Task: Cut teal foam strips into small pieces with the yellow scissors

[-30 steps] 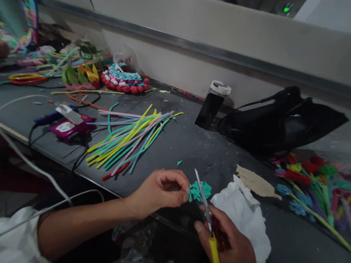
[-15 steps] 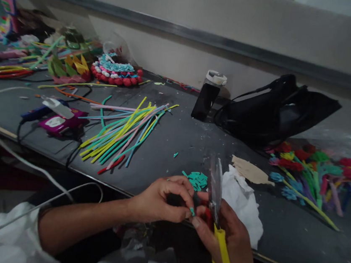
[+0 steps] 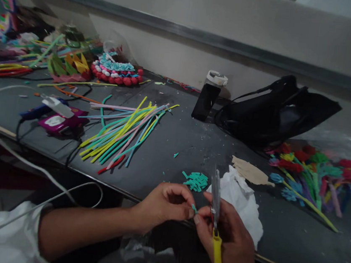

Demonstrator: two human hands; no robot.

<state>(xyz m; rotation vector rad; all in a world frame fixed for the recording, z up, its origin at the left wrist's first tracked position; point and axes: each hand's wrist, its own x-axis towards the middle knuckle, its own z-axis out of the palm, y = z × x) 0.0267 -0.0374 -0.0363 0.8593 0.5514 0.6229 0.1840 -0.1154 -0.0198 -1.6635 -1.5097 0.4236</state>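
Now hands (image 3: pixel 167 204) (image 3: pixel 229 239) pinch teal piece (image 3: pixel 194 209) between them.

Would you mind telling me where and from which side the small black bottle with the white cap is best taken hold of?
Take the black bottle around its dark body below the white cap, coming from the near left. It stands tilted on the grey table, the wall is close behind it and the black bag crowds its right, so that side looks freest. A grip around the flat-looking sides would probably hold steadier than one on the cap.
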